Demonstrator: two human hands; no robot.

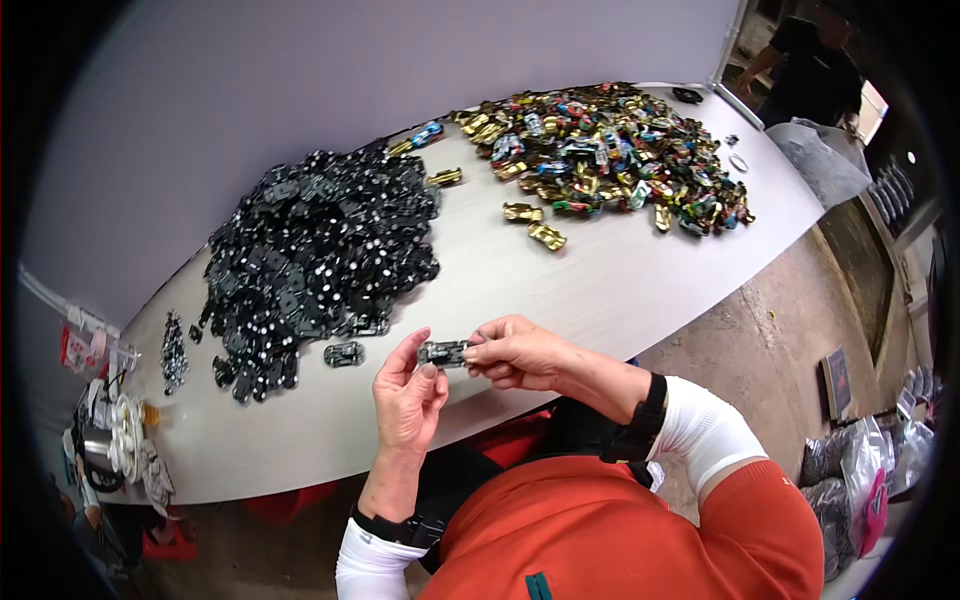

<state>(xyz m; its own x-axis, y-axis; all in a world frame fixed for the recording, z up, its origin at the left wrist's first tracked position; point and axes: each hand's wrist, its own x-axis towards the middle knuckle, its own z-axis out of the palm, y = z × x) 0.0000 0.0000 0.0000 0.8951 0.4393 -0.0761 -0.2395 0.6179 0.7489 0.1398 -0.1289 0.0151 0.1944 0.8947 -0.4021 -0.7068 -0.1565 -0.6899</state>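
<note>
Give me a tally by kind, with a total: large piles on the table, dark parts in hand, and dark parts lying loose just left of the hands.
Black pile: 1
Coloured car pile: 1
Held dark part: 1
Loose dark part: 1
Total: 4

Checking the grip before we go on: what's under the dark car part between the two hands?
Around the dark car part, the left hand, right hand and pale table show. Its underside and whatever lies directly beneath are hidden by the part itself.

no readable text, no legible labels, brands, numbers or signs, any markings too small
</note>
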